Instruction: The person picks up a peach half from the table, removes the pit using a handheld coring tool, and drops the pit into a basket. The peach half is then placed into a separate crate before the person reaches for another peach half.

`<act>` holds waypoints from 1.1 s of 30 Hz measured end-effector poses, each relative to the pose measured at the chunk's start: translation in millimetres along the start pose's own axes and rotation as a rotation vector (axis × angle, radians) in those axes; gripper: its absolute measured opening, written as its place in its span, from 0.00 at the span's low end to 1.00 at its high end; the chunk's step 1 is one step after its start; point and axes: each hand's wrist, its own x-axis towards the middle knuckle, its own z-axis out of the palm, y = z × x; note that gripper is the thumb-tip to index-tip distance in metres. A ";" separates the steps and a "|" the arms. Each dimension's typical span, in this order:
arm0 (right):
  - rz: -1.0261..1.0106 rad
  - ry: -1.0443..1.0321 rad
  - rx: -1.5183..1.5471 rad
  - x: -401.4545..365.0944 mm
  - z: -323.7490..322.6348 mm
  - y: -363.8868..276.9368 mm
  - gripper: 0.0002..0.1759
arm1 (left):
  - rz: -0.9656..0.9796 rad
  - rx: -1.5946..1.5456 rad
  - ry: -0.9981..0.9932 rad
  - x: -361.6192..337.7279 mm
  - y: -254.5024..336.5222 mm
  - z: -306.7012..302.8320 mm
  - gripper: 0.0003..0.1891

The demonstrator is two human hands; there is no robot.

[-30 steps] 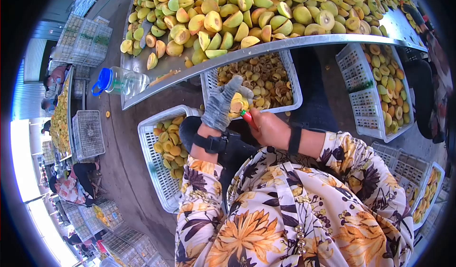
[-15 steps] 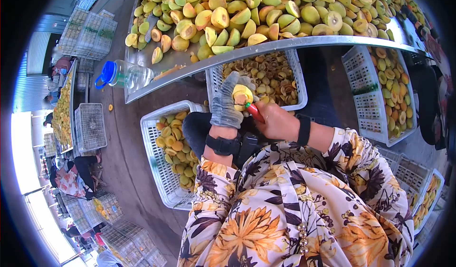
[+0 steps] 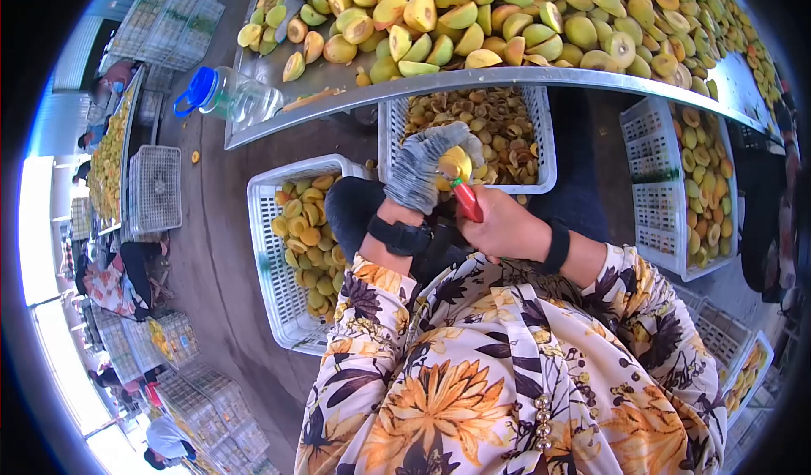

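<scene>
A yellow fruit half [image 3: 456, 162] is gripped by the curled fingers of the gloved left hand [image 3: 420, 175], over a crate [image 3: 547, 141]. A red-handled tool [image 3: 468, 202] is clenched in the right hand [image 3: 507, 228], its long axis slanting forward-left, tip against the fruit.

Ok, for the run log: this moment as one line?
left hand: gloved, grips peach half | right hand: grips red-handled tool, tip at fruit | beneath: white crate

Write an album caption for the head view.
Gloved left hand holds a yellow fruit; right hand presses a red-handled tool to it, near a white crate.
</scene>
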 end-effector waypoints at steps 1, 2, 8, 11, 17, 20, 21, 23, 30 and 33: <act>0.078 -0.089 0.160 -1.5 -2.8 -1.1 0.04 | 0.011 -0.006 0.013 -2.6 -1.0 7.2 0.13; 0.158 -0.184 0.318 -2.0 -5.0 -3.8 0.05 | 0.082 -0.012 0.080 -6.5 -2.2 15.2 0.13; 0.356 -0.265 0.704 -4.0 -12.2 -14.8 0.08 | 0.276 -0.009 0.231 -0.1 -15.7 20.1 0.12; 0.362 -0.295 0.756 -0.3 -9.8 -11.1 0.09 | 0.018 -0.297 0.085 2.2 -14.8 7.3 0.16; 0.204 -0.135 0.329 4.8 9.0 0.7 0.08 | 0.004 -0.241 -0.073 0.2 -14.1 1.0 0.20; 0.267 -0.213 0.386 3.6 0.7 -7.4 0.08 | 0.218 0.131 0.162 -7.2 -8.5 10.6 0.22; 0.379 -0.317 0.576 2.3 -3.7 -10.8 0.08 | 0.228 0.123 0.164 -7.5 -10.3 7.6 0.22; 0.392 -0.386 0.694 3.4 -6.2 -9.8 0.08 | -0.008 -0.267 -0.050 -4.1 -11.6 -1.6 0.22; 0.137 -0.452 0.962 6.6 -11.2 -16.0 0.09 | 0.018 -0.313 0.297 -6.0 2.0 -5.8 0.27; 0.088 -0.329 0.814 9.3 -28.4 -21.5 0.08 | 0.156 -0.498 0.195 -21.2 2.7 -74.1 0.21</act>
